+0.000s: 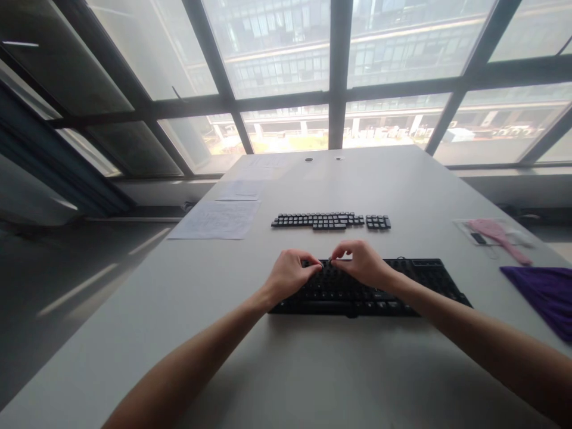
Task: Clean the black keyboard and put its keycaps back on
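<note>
A black keyboard lies on the white table in front of me, with my forearms reaching over it. My left hand is over its upper left part, thumb and forefinger pinched on a small dark piece that looks like a keycap. Close beside it, my right hand pinches a similar small piece above the top row. Fingers and wrists cover part of the keys. Behind the keyboard, loose black keycaps lie in neat rows, and a smaller block of keycaps sits to their right.
Printed paper sheets lie at the left. To the right are a pink item on a clear bag with a small black piece, and a purple cloth. Large windows stand beyond the table's far edge.
</note>
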{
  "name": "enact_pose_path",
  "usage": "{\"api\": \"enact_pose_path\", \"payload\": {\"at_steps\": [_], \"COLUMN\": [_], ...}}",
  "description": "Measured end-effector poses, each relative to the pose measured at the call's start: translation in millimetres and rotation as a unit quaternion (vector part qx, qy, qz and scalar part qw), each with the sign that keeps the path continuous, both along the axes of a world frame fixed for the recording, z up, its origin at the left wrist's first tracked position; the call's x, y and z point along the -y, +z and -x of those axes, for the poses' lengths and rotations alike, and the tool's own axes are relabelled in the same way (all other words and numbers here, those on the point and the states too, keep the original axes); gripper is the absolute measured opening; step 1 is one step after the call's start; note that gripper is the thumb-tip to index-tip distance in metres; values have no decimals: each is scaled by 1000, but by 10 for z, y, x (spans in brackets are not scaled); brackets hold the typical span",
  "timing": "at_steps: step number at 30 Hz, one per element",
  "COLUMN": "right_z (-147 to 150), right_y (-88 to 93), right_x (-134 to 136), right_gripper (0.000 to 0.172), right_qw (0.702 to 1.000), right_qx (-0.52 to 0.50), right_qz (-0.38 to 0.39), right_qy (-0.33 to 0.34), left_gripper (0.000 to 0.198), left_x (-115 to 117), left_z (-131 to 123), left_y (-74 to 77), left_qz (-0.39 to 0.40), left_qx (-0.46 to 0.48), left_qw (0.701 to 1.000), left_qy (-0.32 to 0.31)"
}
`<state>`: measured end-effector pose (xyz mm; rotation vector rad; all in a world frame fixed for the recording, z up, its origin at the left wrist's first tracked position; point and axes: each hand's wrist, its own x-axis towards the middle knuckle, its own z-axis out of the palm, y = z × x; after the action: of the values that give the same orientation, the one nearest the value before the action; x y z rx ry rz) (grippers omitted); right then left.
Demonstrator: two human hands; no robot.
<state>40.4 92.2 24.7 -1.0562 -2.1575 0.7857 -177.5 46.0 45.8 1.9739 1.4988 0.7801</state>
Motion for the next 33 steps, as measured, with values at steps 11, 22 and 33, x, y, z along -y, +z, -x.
{"api": "enact_pose_path", "payload": {"at_steps": [11,22,33], "right_z": [-127,-112,-118], "right_y": [-113,-159,-126], "right_x": [366,406,507], "right_gripper": [9,13,19], "right_qw": [996,999,982], "right_qx": [-32,2,61], "right_qz": [77,-12,-144], "right_qy": [35,44,107], "left_gripper": [12,18,27], "left_x": [157,287,365], "left_z": [-128,-168,-124], "left_y": [-96,-226,-202], "left_qz": [29,-133,-178], "left_qx": [-32,-128,-183], "left_qw": [998,977,955], "left_qy": [-46,-110,-150]}}
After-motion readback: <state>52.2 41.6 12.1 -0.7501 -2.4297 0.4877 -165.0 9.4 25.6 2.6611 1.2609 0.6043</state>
